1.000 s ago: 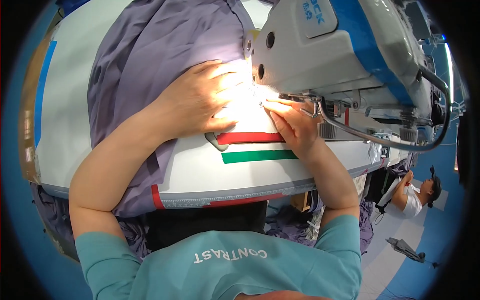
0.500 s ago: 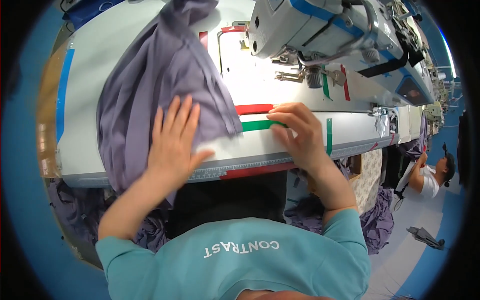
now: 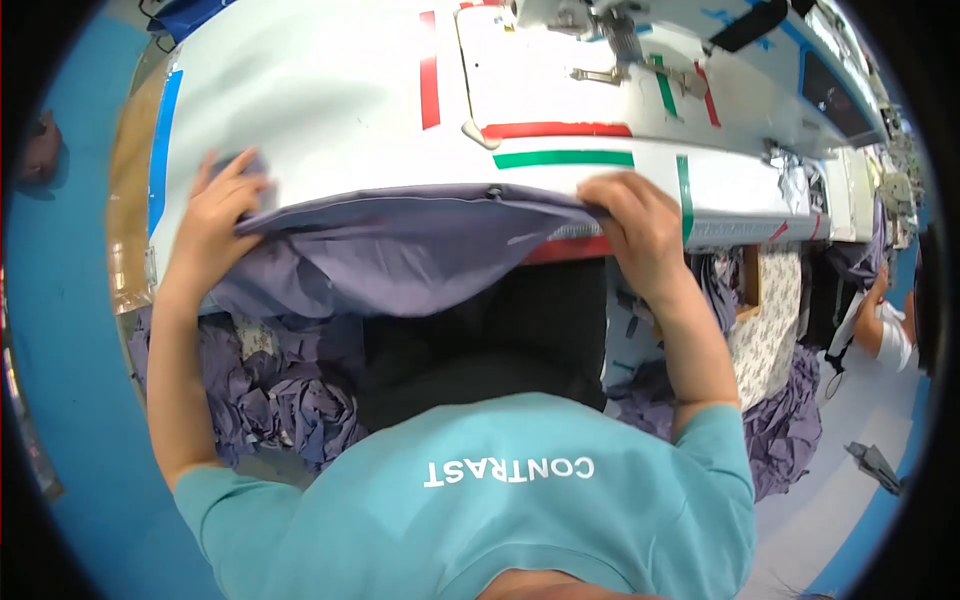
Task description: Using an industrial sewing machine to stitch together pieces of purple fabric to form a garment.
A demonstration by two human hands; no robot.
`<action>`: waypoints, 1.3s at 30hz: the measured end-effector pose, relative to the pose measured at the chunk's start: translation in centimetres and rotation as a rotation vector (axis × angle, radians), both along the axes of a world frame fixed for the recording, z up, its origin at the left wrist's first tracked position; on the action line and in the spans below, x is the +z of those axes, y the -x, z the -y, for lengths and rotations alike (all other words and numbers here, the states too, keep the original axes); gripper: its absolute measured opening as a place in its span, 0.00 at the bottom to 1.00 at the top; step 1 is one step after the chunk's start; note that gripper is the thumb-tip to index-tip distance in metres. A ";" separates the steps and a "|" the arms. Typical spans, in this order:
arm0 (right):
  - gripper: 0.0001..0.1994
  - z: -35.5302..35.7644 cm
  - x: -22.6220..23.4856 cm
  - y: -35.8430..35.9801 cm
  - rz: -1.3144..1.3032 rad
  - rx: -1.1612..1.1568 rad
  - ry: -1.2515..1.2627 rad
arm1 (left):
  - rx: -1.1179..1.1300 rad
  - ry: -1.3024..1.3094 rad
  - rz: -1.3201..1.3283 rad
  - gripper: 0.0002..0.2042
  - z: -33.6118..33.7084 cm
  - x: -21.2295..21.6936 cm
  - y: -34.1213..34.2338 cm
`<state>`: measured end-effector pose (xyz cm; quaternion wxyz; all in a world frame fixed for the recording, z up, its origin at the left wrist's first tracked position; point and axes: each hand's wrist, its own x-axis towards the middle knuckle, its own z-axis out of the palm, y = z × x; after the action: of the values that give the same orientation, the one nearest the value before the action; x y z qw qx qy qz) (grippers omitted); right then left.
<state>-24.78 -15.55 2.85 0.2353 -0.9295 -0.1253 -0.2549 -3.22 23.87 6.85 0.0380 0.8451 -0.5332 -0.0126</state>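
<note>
A piece of grey-purple cloth [image 3: 400,250] stretches between my two hands along the front edge of the sewing table [image 3: 300,110]. Its upper edge runs nearly straight, and the lower part sags over the edge toward my lap. Slightly blurred, my left hand [image 3: 215,225] grips the left end, with a bit of cloth showing among the fingers. My right hand [image 3: 645,230] pinches the right end between thumb and fingers. A small dark spot [image 3: 495,191] shows on the cloth's upper edge.
The sewing machine [image 3: 610,35] stands at the back right. Red tape [image 3: 560,130] and green tape [image 3: 565,158] mark the tabletop. Crumpled purple cloth [image 3: 290,400] lies below the table at left, with another heap [image 3: 785,425] at right. Another person's arm [image 3: 870,320] shows far right.
The cloth has come off the left tabletop to the front edge and now spans both hands. My left hand, flat on it before, moved left and grips it; my right hand has closed on its end.
</note>
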 end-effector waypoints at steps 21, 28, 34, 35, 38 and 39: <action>0.08 -17.7 8.3 -3.4 0.605 0.776 -0.712 | 0.255 0.649 -1.187 0.20 1.1 7.2 17.0; 0.07 -16.0 -2.6 -2.7 -0.333 0.604 -0.762 | -0.503 0.421 -1.172 0.08 -7.5 13.9 12.3; 0.17 -22.3 -10.3 -1.5 -0.591 0.630 -0.447 | -0.557 0.351 -1.182 0.09 -10.1 18.8 15.1; 0.22 -23.8 -11.1 -0.9 -0.460 0.538 -0.492 | -0.560 0.320 -1.154 0.11 -10.3 19.3 15.5; 0.16 -27.2 -10.8 -1.6 -0.342 0.552 -0.494 | -0.541 0.401 -1.096 0.09 -10.3 20.3 17.3; 0.11 -27.7 -11.3 -2.0 -0.424 0.629 -0.379 | -0.594 0.468 -1.055 0.10 -11.1 20.3 17.6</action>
<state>-22.81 12.16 -8.41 0.4889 -0.8180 -0.3028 0.0077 -20.79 34.97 27.12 0.4730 0.5114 -0.6425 -0.3194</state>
